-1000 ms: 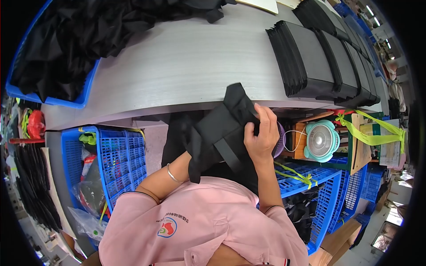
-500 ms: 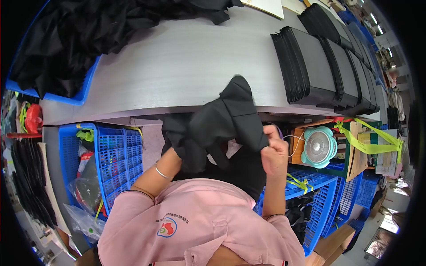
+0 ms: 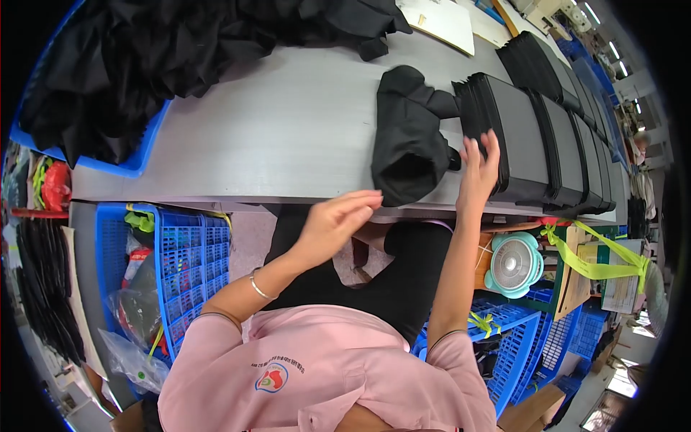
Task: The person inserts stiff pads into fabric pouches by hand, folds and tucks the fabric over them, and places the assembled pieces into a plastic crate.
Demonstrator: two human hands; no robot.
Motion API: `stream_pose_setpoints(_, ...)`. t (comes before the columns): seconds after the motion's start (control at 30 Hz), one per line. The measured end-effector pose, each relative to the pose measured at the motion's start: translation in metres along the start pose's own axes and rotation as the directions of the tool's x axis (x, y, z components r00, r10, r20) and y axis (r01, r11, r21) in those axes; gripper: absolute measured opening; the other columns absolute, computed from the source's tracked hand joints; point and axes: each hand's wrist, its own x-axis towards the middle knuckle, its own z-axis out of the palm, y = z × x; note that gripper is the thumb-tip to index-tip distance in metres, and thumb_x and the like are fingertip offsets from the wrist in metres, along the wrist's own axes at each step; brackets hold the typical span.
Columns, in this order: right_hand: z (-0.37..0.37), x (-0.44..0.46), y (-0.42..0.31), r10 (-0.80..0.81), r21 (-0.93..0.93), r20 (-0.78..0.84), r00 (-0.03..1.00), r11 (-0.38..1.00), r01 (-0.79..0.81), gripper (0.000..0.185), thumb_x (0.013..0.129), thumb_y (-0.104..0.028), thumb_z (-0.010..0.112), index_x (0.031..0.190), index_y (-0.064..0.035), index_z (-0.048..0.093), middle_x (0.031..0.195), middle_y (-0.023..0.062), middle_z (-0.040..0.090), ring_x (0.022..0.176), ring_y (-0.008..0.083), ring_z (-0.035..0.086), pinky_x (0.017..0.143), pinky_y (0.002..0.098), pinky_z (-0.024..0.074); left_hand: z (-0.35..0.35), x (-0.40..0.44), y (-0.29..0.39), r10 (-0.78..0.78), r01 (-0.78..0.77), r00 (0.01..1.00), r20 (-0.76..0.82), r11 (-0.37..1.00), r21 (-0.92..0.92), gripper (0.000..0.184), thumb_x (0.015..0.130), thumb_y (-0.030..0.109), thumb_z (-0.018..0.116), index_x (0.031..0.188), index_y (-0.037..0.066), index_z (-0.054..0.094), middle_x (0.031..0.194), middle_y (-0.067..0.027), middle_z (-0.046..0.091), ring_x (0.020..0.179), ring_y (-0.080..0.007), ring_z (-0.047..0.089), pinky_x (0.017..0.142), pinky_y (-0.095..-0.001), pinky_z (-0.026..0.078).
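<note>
A crumpled black cloth piece lies on the grey table close to its front edge, with a dark opening facing me and a short strap-like part on its right side. My left hand is at the table's front edge, fingers stretched out, its fingertips at the cloth's lower left corner; whether they touch it I cannot tell. To the right of the cloth, my right hand is raised with fingers apart, in front of the nearest stack of folded black pieces. Neither hand holds anything.
A blue bin heaped with black cloth stands at the table's left. More black stacks and a white board are at the back right. Blue crates flank my legs; a turquoise fan sits at right.
The black cloth has gone from above my lap onto the table, and both hands have let it go. My right hand has moved forward; my left hand now shows clear of the cloth's folds.
</note>
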Motion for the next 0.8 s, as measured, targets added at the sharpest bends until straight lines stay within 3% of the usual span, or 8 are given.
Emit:
stream_pose_setpoints(0.03, -0.005, -0.013, -0.005, 0.046, -0.005, -0.026, 0.999, 0.999, -0.046, 0.039, 0.101, -0.018, 0.057, 0.133, 0.0036, 0.052, 0.127, 0.0172, 0.056, 0.098, 0.0182, 0.065, 0.086, 0.0288, 0.0531, -0.005, 0.0, -0.005, -0.074, 0.044, 0.991, -0.112, 0.968, -0.246, 0.025, 0.1, 0.011, 0.054, 0.114, -0.005, 0.067, 0.114, -0.0114, 0.067, 0.1, -0.0138, 0.064, 0.088, -0.0281, 0.053)
stream_pose_setpoints(0.17, -0.022, -0.052, 0.018, 0.31, 0.159, 0.065, 0.949, 0.935, -0.317, 0.032, 0.102, -0.02, 0.055, 0.122, 0.0046, 0.061, 0.111, 0.0127, 0.065, 0.093, 0.0162, 0.065, 0.081, 0.0264, 0.0538, -0.023, 0.037, -0.002, 0.019, -0.057, 0.955, -0.295, 0.991, -0.122, 0.028, 0.098, 0.012, 0.059, 0.121, -0.002, 0.063, 0.114, -0.0105, 0.065, 0.108, -0.0155, 0.061, 0.096, -0.0287, 0.047)
stream_pose_setpoints(0.33, -0.014, -0.063, -0.003, 0.405, -0.07, 0.149, 0.902, 0.914, -0.399, 0.034, 0.099, -0.021, 0.06, 0.123, 0.0037, 0.06, 0.098, 0.0063, 0.067, 0.081, 0.0081, 0.06, 0.07, 0.0236, 0.0478, 0.001, 0.106, 0.001, 0.03, -0.045, 0.998, -0.06, 0.966, -0.256, 0.044, 0.096, 0.019, 0.063, 0.135, 0.001, 0.052, 0.12, -0.0084, 0.062, 0.11, -0.0125, 0.058, 0.096, -0.0268, 0.045)
stream_pose_setpoints(0.43, -0.016, -0.058, -0.008, 0.446, -0.026, 0.249, 0.86, 0.891, -0.454, 0.037, 0.091, -0.019, 0.071, 0.12, 0.0013, 0.06, 0.088, 0.0007, 0.066, 0.075, 0.0051, 0.056, 0.065, 0.0213, 0.0416, 0.006, 0.123, -0.004, -0.165, 0.195, 0.964, 0.206, 0.971, -0.137, 0.045, 0.096, 0.026, 0.064, 0.133, 0.003, 0.053, 0.116, -0.0067, 0.063, 0.107, -0.0128, 0.059, 0.094, -0.0292, 0.047)
stream_pose_setpoints(0.47, -0.017, -0.056, -0.009, 0.478, -0.017, 0.27, 0.836, 0.87, -0.492, 0.037, 0.089, -0.018, 0.073, 0.119, 0.0005, 0.061, 0.087, -0.0002, 0.066, 0.074, 0.0051, 0.056, 0.064, 0.0208, 0.0412, 0.008, 0.126, -0.01, -0.187, 0.265, 0.944, 0.273, 0.921, -0.285, 0.041, 0.097, 0.029, 0.063, 0.129, 0.004, 0.055, 0.114, -0.0062, 0.063, 0.103, -0.0134, 0.06, 0.091, -0.0289, 0.048)
stream_pose_setpoints(0.57, -0.019, -0.056, -0.008, 0.469, 0.165, 0.348, 0.812, 0.822, -0.545, 0.033, 0.086, -0.015, 0.075, 0.114, -0.0033, 0.062, 0.088, -0.0009, 0.067, 0.077, 0.0059, 0.06, 0.068, 0.0193, 0.0433, 0.013, 0.123, -0.007, -0.18, 0.438, 0.881, 0.438, 0.662, -0.608, 0.033, 0.099, 0.036, 0.059, 0.114, 0.008, 0.061, 0.106, -0.0044, 0.065, 0.093, -0.0141, 0.062, 0.082, -0.0278, 0.051)
stream_pose_setpoints(0.67, -0.028, -0.055, 0.008, 0.485, 0.322, 0.461, 0.743, 0.689, -0.649, 0.033, 0.087, -0.016, 0.072, 0.116, -0.0034, 0.062, 0.097, 0.002, 0.068, 0.083, 0.0087, 0.063, 0.07, 0.0206, 0.0461, 0.02, 0.117, -0.016, -0.138, 0.493, 0.854, 0.502, 0.525, -0.694, 0.032, 0.099, 0.034, 0.06, 0.116, 0.007, 0.061, 0.106, -0.0046, 0.066, 0.092, -0.0132, 0.063, 0.079, -0.0275, 0.053)
stream_pose_setpoints(0.8, -0.026, -0.065, -0.01, 0.519, 0.55, 0.517, 0.681, 0.408, -0.729, 0.035, 0.092, -0.018, 0.066, 0.123, -0.0035, 0.059, 0.114, 0.0077, 0.066, 0.104, 0.0159, 0.063, 0.093, 0.0292, 0.0471, 0.015, 0.115, -0.028, -0.107, 0.465, 0.868, 0.484, 0.514, -0.721, 0.037, 0.093, 0.022, 0.067, 0.123, 0.001, 0.057, 0.117, -0.0076, 0.065, 0.101, -0.0111, 0.064, 0.081, -0.0239, 0.053)
